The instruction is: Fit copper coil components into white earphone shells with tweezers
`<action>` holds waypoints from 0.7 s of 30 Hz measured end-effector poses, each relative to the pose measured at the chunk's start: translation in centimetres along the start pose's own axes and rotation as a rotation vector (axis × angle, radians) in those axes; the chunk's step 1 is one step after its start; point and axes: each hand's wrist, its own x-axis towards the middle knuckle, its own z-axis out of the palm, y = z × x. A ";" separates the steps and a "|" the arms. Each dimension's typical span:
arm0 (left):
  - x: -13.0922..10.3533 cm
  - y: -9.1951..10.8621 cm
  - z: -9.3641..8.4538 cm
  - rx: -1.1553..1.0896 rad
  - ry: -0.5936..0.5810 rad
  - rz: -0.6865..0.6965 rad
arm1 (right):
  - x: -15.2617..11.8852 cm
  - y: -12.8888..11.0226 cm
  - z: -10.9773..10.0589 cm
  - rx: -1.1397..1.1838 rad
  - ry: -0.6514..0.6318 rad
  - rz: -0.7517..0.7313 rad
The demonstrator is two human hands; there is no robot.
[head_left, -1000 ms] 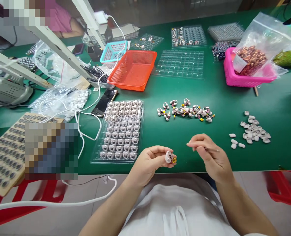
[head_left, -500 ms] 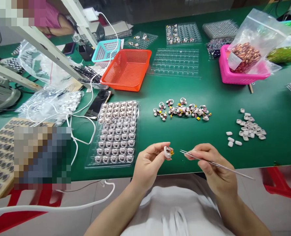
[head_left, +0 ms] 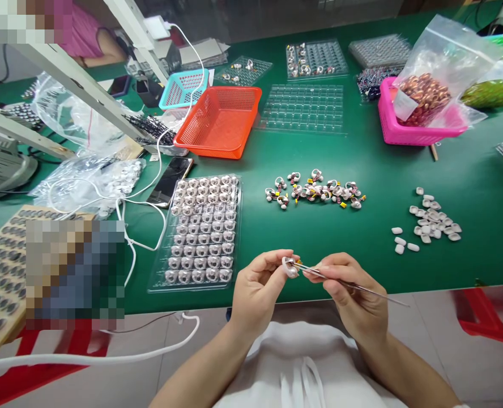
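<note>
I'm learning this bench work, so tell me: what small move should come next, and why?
Perhaps a slight nudge with the tweezers while the left hand holds the white piece steady: that hand pinches it, and the right hand has the tweezers' tips at it, near its yellow tab. Whether the tips grip anything is too small to tell.

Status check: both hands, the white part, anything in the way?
Left hand pinching white part. Right hand holding tweezers, tips at the part. Nothing seen blocking; loose parts lie beyond.
</note>
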 end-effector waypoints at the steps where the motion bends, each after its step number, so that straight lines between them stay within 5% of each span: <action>1: 0.0 0.0 0.0 0.000 0.002 0.000 | 0.0 0.1 0.0 -0.005 0.000 -0.001; 12: 0.0 -0.1 0.2 -0.022 -0.006 0.002 | 0.1 0.7 0.5 0.086 0.008 0.000; 21: -0.1 0.6 -0.1 -0.001 -0.038 -0.039 | 0.9 0.4 -1.1 -0.028 -0.199 -0.156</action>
